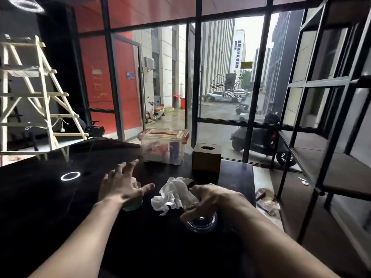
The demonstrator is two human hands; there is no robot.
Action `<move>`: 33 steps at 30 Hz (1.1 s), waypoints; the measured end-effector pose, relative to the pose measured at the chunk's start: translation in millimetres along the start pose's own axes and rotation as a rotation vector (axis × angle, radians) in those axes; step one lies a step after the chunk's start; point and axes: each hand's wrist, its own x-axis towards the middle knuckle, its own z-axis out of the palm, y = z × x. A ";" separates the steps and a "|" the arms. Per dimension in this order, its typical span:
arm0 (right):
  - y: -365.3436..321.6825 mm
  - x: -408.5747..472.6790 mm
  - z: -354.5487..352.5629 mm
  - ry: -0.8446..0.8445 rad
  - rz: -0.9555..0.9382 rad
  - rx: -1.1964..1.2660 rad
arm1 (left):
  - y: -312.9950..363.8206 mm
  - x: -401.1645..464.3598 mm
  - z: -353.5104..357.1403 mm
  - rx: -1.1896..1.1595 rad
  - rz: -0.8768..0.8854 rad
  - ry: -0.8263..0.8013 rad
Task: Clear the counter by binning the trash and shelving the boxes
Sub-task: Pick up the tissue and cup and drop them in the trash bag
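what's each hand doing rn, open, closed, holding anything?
Left hand: open, fingers spread above a small teal cup, holding nothing.
Right hand: fingers curled by the crumpled tissue, above a clear plastic lid; actual grip cannot be told.

Mirrored "Sandwich" on window glass (pixel 220 109)

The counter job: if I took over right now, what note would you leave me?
Left hand: open, fingers spread, above a small cup.
Right hand: curled on the crumpled tissue, above a clear plastic lid; grip unclear.
Clear storage box and wooden tissue box stand at the counter's far edge.
Done: nothing visibly.
Left: bin the trash, then move both boxes to the black shelf on the right.
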 end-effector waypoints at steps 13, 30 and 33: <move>-6.2 1.5 0.6 -0.026 0.008 -0.129 | 2.0 -10.4 7.9 -0.102 -0.115 -0.085; -86.8 59.8 -2.7 0.085 -0.197 -0.120 | -28.2 -25.8 -16.3 -0.144 -0.095 0.004; -99.0 67.4 1.1 0.045 -0.172 -0.149 | -34.9 -29.1 -14.9 -0.135 -0.093 0.007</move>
